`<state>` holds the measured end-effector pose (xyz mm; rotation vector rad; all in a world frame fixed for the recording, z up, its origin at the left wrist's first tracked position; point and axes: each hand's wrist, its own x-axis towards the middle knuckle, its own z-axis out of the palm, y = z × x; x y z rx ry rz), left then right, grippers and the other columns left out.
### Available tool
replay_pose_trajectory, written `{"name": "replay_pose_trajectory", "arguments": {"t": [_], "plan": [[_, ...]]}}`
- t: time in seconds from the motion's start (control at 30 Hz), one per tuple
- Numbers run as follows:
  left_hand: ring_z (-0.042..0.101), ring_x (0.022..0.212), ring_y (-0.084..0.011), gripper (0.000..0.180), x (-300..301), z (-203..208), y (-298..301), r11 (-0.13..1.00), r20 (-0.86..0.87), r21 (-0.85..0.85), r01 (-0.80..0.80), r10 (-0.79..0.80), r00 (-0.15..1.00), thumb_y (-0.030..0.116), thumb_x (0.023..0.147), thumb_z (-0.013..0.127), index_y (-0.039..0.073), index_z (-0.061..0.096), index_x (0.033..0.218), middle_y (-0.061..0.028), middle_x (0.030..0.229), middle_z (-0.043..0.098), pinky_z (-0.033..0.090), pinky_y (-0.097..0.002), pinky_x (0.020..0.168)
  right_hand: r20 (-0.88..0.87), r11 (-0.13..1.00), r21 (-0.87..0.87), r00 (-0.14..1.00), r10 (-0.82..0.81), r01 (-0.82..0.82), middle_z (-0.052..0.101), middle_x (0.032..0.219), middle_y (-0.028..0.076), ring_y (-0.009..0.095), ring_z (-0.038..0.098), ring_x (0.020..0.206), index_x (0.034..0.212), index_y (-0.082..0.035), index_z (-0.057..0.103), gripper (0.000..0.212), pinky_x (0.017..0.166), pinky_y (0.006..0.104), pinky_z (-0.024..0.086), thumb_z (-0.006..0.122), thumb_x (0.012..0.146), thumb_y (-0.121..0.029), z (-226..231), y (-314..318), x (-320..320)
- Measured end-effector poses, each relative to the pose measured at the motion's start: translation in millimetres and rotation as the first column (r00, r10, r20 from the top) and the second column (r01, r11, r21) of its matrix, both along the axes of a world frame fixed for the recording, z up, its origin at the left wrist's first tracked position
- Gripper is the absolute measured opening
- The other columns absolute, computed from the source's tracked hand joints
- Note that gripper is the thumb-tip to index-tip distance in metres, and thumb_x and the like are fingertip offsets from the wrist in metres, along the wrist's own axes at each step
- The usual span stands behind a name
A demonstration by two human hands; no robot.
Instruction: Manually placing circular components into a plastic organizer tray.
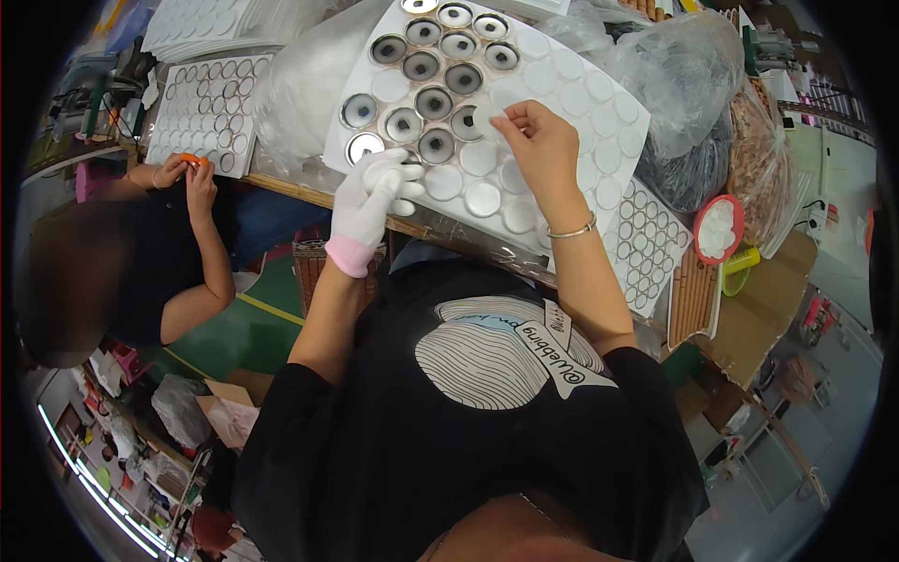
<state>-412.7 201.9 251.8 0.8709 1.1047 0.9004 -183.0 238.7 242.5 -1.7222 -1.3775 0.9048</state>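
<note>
My right hand [543,145], bare with a bracelet at the wrist, pinches a thin white disc [486,122] by its edge over a white tray [334,140]. Beneath the disc is a round dark-centred, silver-rimmed piece [464,123], partly covered. My left hand [371,199] wears a white glove with a pink cuff. Its fingers are curled at the tray's near edge, beside a shiny round piece [363,147]; what they hold, if anything, is hidden. Several dark-centred round pieces fill the tray's left part, while white rounds [482,199] cover its right part.
At left, a co-worker's hands [192,178] hold a small orange thing near another tray [201,112] of rings. Clear plastic bags [684,80] lie at the back right. A red-rimmed bowl [717,229] of white discs stands right of a ring-filled tray [646,245].
</note>
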Motion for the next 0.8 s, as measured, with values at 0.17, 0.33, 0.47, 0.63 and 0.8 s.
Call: {"name": "replay_pose_trajectory", "arguments": {"t": [0.17,0.33,0.47,0.63,0.8], "plan": [[0.064,0.078,-0.0124,0.036,-19.2,-11.9,-0.6,0.998,-0.036,-0.051,-0.032,0.030,0.999,0.022,0.095,0.050,-0.002,0.050,0.121,-0.0116,0.101,0.065,0.047,-0.0192,0.056,0.475,0.995,0.007,0.876,0.083,-0.098,0.066,0.074,0.005,0.019,0.063,0.066,0.084,-0.009,0.071,0.019,0.059,0.0322,0.048,0.070,0.080,-0.027,-4.5,15.3,-13.8],[0.063,0.075,-0.0097,0.035,-19.1,-15.3,4.7,0.998,-0.049,-0.032,0.046,-0.047,0.998,0.020,0.095,0.048,-0.003,0.050,0.121,-0.0106,0.100,0.066,0.043,-0.0182,0.052,0.480,0.976,-0.149,0.851,0.212,-0.159,0.063,0.074,0.003,0.021,0.062,0.067,0.084,-0.010,0.072,0.017,0.061,0.0331,0.048,0.072,0.078,-0.026,6.4,23.0,-19.7],[0.062,0.075,-0.0101,0.036,-21.0,-11.8,7.7,0.996,-0.045,-0.056,0.072,-0.075,0.996,0.022,0.095,0.047,-0.002,0.049,0.121,-0.0112,0.100,0.066,0.043,-0.0182,0.051,0.410,0.977,-0.174,0.893,0.188,-0.125,0.061,0.075,0.000,0.020,0.061,0.071,0.082,-0.016,0.072,0.012,0.057,0.0354,0.038,0.074,0.071,-0.017,6.6,20.7,-22.1],[0.063,0.080,-0.0150,0.039,-23.3,-15.9,7.6,0.990,0.284,-0.134,0.046,-0.006,0.959,0.025,0.096,0.043,-0.003,0.047,0.123,-0.0154,0.105,0.063,0.048,-0.0207,0.055,0.618,0.955,0.112,0.772,0.150,-0.275,0.059,0.076,0.000,0.019,0.058,0.066,0.085,-0.017,0.071,0.014,0.060,0.0354,0.034,0.074,0.071,-0.017,-0.9,11.9,-22.0],[0.064,0.086,-0.0176,0.040,-16.1,-5.1,8.2,0.985,0.264,-0.155,0.071,-0.028,0.964,0.023,0.096,0.044,-0.003,0.045,0.126,-0.0165,0.108,0.062,0.051,-0.0217,0.059,0.738,0.905,0.149,0.655,0.166,-0.398,0.057,0.079,0.001,0.020,0.057,0.065,0.086,-0.016,0.071,0.011,0.058,0.0356,0.034,0.072,0.076,-0.020,-0.5,5.0,-23.3]]}}
